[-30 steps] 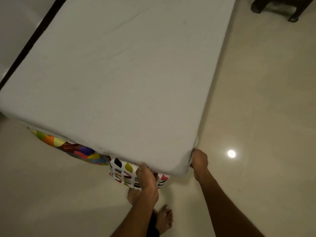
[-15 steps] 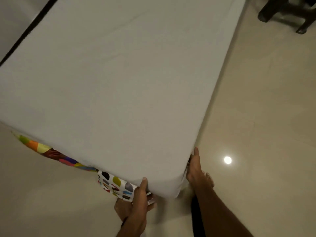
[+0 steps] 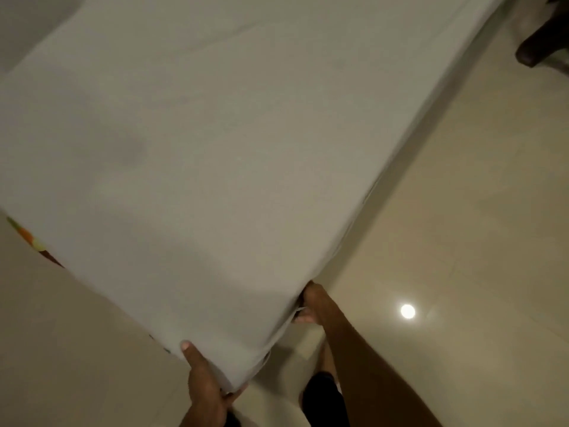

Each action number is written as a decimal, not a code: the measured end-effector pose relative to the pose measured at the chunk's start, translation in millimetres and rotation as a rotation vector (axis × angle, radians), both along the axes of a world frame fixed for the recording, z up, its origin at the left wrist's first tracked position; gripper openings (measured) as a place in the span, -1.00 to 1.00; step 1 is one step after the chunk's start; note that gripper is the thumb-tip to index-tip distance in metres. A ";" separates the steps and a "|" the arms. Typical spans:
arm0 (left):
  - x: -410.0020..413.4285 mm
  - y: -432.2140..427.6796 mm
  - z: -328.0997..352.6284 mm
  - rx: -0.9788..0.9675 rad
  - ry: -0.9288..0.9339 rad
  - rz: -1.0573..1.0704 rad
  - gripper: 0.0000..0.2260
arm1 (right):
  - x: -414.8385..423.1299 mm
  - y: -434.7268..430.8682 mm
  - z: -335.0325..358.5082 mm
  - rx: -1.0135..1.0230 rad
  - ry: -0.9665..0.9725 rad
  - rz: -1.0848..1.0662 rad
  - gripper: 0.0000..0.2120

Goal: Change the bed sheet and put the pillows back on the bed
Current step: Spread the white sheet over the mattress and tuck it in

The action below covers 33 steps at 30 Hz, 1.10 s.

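We look down on the near corner of the bed, which fills most of the view. The white sheet is spread flat over its top and drawn down over the sides, with a few faint creases running toward the far end.

The left hand is at the very tip of the corner. Its thumb presses on top of the cloth while the fingers curl underneath, so this grip is clenched on the white sheet where it wraps the corner.

The right hand is just round the corner on the right side of the bed, knuckles outward and fingers tucked in against the edge. A sliver of white shows between the fingers, so this grip seems to be grasping the hem of the sheet too, though motion blur makes it hard to be sure.

At the left edge a strip of patterned cloth in orange, green and brown peeks out from under the sheet. The pale tiled floor lies all around, with a round light spot reflected near the right forearm. A dark furniture leg stands on the floor at the upper right, well apart from the hands.
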<state>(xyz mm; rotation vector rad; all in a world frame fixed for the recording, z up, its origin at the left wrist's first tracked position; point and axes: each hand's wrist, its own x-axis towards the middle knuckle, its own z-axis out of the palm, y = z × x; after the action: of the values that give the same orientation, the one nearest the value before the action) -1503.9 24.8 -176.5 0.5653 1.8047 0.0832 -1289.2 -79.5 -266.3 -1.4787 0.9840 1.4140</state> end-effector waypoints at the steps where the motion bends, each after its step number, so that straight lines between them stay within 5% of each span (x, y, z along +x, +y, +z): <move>1: 8.4 -6.5 3.3 0.020 -0.009 0.010 0.05 | 11.1 -8.6 1.7 -0.038 -0.049 0.047 -0.64; 4: 15.7 6.4 7.7 0.130 0.252 -0.052 0.29 | 21.3 -11.3 8.7 -0.102 -0.170 0.146 -0.75; 8: 76.0 -0.4 54.8 0.524 0.678 -0.463 -0.45 | 50.2 -30.2 37.8 -0.090 -0.343 0.198 -0.80; 11: 113.1 -28.3 73.6 0.905 0.362 -0.739 -0.68 | 81.1 -41.9 70.4 0.014 -0.260 0.014 -0.77; 14: 167.4 -65.1 77.8 0.515 -0.103 -0.637 -0.74 | 113.3 -56.8 86.8 0.118 -0.225 -0.188 -0.62; 16: 199.3 -95.7 79.6 0.057 -0.228 -0.470 -0.87 | 132.4 -65.3 96.2 0.167 -0.199 -0.279 -0.52; 19: 228.1 -122.9 59.6 -0.326 -0.357 -0.138 -0.70 | 162.8 -71.6 100.5 0.193 -0.178 -0.397 -0.40; 23: 264.2 -123.8 28.8 -0.302 -0.377 0.333 -0.63 | 207.8 -68.6 86.0 0.178 -0.209 -0.447 -0.44; 28: 317.8 -120.4 7.5 -0.357 -0.374 0.269 -0.74 | 288.7 -62.3 69.0 -0.073 -0.407 -0.321 -0.74; 33: 364.7 -114.3 -3.3 -0.326 -0.303 0.444 -0.74 | 383.0 -64.4 70.1 -0.136 -0.347 -0.166 -0.86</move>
<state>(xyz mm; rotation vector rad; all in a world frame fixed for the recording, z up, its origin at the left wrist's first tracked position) -1139.2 -89.5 -179.8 -0.0838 1.5737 0.1639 -906.2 -143.8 -196.2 -1.6327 0.9702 0.9478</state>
